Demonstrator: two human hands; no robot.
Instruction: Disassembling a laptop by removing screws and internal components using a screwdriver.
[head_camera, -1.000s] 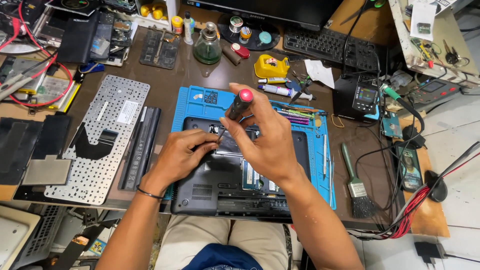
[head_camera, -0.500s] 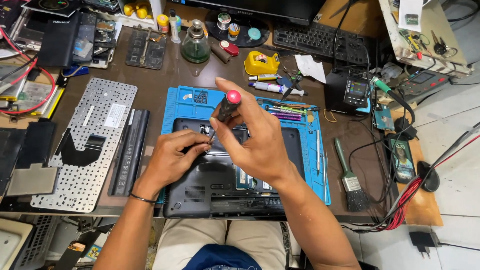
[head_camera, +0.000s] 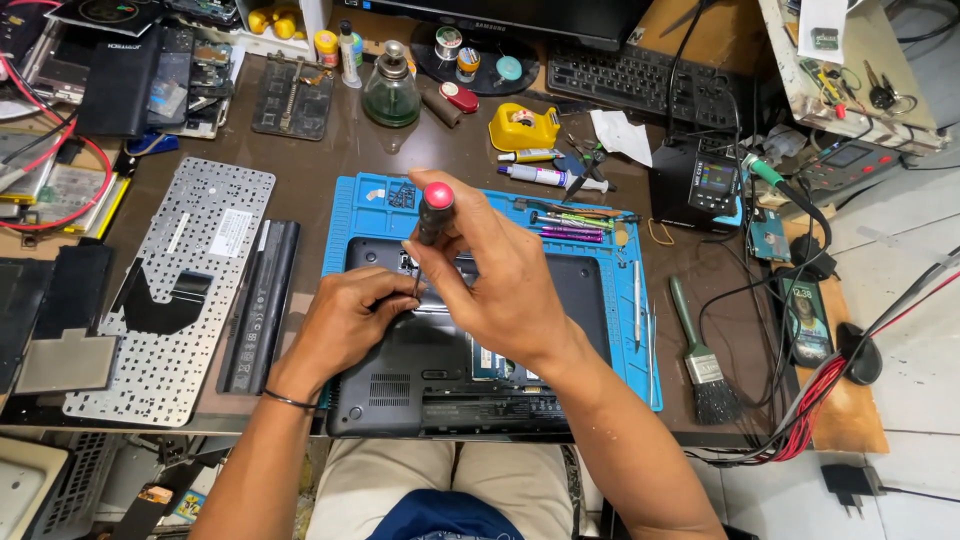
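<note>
Head view shows a black laptop (head_camera: 440, 385) lying upside down on a blue mat (head_camera: 365, 215); the right hand (head_camera: 500, 280) is closed around a red-topped screwdriver (head_camera: 434, 215) standing on it, and the left hand (head_camera: 345, 320) pinches near the tip. The tip could slip if it leans, or a tiny screw could roll away; a battery (head_camera: 262, 305), a loose keyboard (head_camera: 175, 290) and a brush (head_camera: 703, 365) crowd the sides.

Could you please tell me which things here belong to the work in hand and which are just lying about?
In use: screwdriver, laptop, blue mat, right hand, left hand.
Lying about: loose keyboard, battery, brush, green bottle, yellow tape dispenser.
</note>
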